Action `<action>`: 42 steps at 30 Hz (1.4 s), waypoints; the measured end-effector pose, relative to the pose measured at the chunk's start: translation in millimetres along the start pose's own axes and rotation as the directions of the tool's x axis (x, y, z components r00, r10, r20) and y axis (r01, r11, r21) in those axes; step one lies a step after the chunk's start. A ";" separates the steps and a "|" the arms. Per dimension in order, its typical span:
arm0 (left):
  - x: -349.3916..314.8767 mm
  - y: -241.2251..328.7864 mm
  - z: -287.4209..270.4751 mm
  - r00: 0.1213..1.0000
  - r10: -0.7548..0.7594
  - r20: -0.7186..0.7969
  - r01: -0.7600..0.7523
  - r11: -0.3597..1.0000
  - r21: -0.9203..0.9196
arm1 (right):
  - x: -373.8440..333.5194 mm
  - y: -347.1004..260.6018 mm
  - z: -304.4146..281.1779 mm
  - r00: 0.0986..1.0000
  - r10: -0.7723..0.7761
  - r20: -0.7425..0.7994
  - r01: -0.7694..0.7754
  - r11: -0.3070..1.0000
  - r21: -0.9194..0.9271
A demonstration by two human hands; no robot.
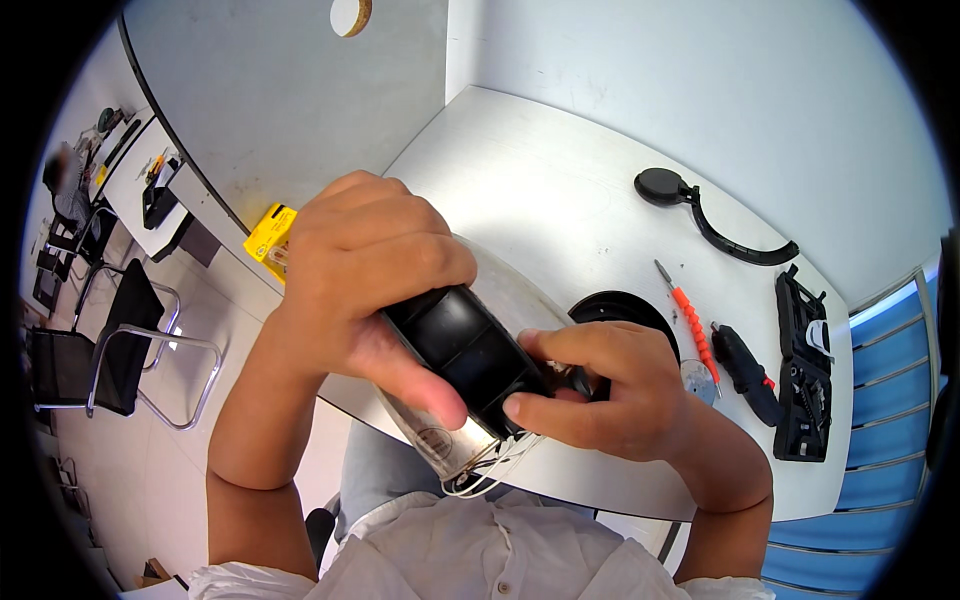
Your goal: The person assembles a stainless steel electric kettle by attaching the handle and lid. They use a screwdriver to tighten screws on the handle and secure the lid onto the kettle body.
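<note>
Hands at centre frame close around a black fan housing (470, 355), held above the near edge of the white bench (540, 180). From my remote seat I see the left hand (365, 275) wrapped over the top and left side of the housing, fingers curled and thumb pressing along its lower face; that grip is firmly closed on it. The right hand (600, 390) comes in from the right of the frame, fingers pinched against the housing's right end, where a small fitting sits, too hidden to name. A clear plastic sheet or bag (450, 440) lies under the housing, and thin white wires (490, 480) trail from its lower end toward the person's shirt.

My judgement on doing this step well: keep the left hand as the steady clamp and let only the right fingertips work, so the housing does not twist. The wires hang loose below, and I would keep them clear of the pinching fingers to avoid a snag or a pull on their joints. Working this close to the bench edge, a slip could drop a small part to the floor.

At the right of the frame, well apart from the hands, lie an orange-handled screwdriver (690, 320), a black driver tool (745, 365), an open black bit case (805, 370) and a black curved handle (720, 225). A yellow tag (270, 240) sits at the bench's left edge.
</note>
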State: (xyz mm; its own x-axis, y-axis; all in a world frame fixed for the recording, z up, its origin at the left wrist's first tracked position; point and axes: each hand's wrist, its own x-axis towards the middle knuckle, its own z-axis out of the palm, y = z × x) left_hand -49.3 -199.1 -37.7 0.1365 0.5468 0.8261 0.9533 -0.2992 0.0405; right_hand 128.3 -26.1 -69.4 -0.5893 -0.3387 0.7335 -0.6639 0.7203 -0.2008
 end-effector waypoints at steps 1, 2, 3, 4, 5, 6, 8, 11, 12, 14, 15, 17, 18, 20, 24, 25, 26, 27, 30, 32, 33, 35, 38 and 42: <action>0.3 -0.1 0.1 1.000 0.002 -0.002 -0.002 1.000 -0.001 | 0.0 -0.7 0.1 1.000 0.001 -0.002 -0.001 1.000 -0.001; 0.3 0.0 0.1 1.000 0.000 0.001 0.000 1.000 0.002 | -0.2 -1.0 0.4 1.000 0.001 -0.005 -0.001 1.000 0.001; 0.3 0.1 0.1 1.000 -0.003 0.003 0.003 1.000 0.005 | -0.4 -1.5 0.4 1.000 0.000 0.002 0.000 1.000 -0.011; 0.3 0.1 0.2 1.000 -0.005 0.006 0.005 1.000 0.008 | -0.3 -2.1 0.0 1.000 -0.001 0.008 0.001 1.000 -0.022; 0.0 0.2 -0.3 1.000 -0.004 0.008 0.003 1.000 0.012 | 0.4 -3.0 -0.9 1.000 -0.001 0.015 0.001 0.999 -0.035; -0.8 0.3 -1.1 1.000 -0.002 0.011 0.002 1.000 0.016 | 1.8 -3.0 -2.6 0.999 0.025 0.034 -0.026 1.000 0.013; -1.5 0.5 -1.6 1.000 -0.004 0.011 0.004 1.000 0.018 | 6.2 -3.4 -7.8 0.994 0.075 0.076 -0.083 0.991 0.108; -1.3 0.5 -0.4 1.000 -0.010 0.007 0.010 1.000 0.016 | 12.9 -16.7 -17.3 0.968 0.230 0.104 -0.246 0.953 0.178; -0.4 0.3 0.4 1.000 -0.009 0.005 0.009 1.000 0.016 | 14.5 -19.7 -18.6 0.960 0.260 0.104 -0.275 0.944 0.183; 0.3 0.6 0.9 1.000 -0.012 0.007 0.012 1.000 0.018 | 19.7 -22.6 -14.8 0.965 0.254 0.066 -0.261 0.956 0.135; 0.5 1.0 0.5 1.000 -0.016 0.011 0.016 1.000 0.020 | 22.1 -23.1 -14.6 0.968 0.236 0.082 -0.243 0.965 0.101; 0.7 1.2 0.0 1.000 -0.019 0.012 0.019 1.000 0.018 | 28.3 -23.4 -15.9 0.973 0.200 0.117 -0.205 0.978 0.031; 1.1 0.9 0.0 1.000 -0.018 0.011 0.018 1.000 0.014 | 31.4 -24.7 -18.4 0.973 0.181 0.143 -0.181 0.983 -0.012; 1.1 1.0 0.5 1.000 -0.020 0.002 0.020 1.000 0.008 | 35.7 -26.3 -23.8 0.970 0.143 0.197 -0.127 0.988 -0.093; 0.5 2.1 1.2 1.000 -0.027 -0.009 0.027 1.000 0.008 | 36.2 -23.1 -24.6 0.976 0.033 0.217 0.012 0.979 -0.204; 0.3 2.3 0.9 1.000 -0.029 -0.006 0.029 1.000 0.010 | 34.6 -23.3 -22.4 0.981 0.014 0.195 0.032 0.973 -0.229; 0.6 2.4 1.0 1.000 -0.029 -0.004 0.029 0.999 0.013 | 32.7 -23.4 -20.9 0.985 -0.003 0.173 0.049 0.965 -0.258; 0.9 2.4 0.9 1.000 -0.030 -0.001 0.030 0.999 0.017 | 31.2 -22.0 -19.0 0.988 -0.021 0.155 0.061 0.965 -0.255; 0.9 3.3 0.0 0.999 -0.041 0.005 0.041 0.999 0.021 | 30.1 -17.3 -16.1 0.989 -0.069 0.132 0.099 0.966 -0.238; 0.3 3.6 -0.5 0.999 -0.046 0.006 0.045 0.999 0.020 | 31.2 -15.4 -17.3 0.983 -0.090 0.158 0.123 0.969 -0.214; -0.3 3.4 -0.7 0.999 -0.045 0.005 0.045 0.999 0.019 | 32.6 -15.9 -19.1 0.978 -0.088 0.189 0.128 0.969 -0.213; -0.7 3.2 -1.0 0.999 -0.041 0.002 0.041 0.999 0.016 | 36.4 -18.1 -23.7 0.964 -0.085 0.250 0.140 0.967 -0.212; -0.6 3.1 -1.4 0.999 -0.034 0.001 0.034 0.999 0.014 | 39.7 -16.5 -24.5 0.961 -0.112 0.251 0.162 0.969 -0.188; -1.1 3.3 -2.1 0.999 -0.035 0.007 0.035 0.999 0.011 | 37.9 -18.3 -24.1 0.960 -0.086 0.265 0.127 0.982 -0.143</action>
State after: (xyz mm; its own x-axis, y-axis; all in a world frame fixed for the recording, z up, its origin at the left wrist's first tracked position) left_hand -46.9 -202.3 -37.3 0.1052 0.5626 0.8200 0.9605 -0.2711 0.0627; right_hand 129.2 -37.5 -22.3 -0.6310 -0.5477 0.5494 -0.6609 0.7504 -0.0111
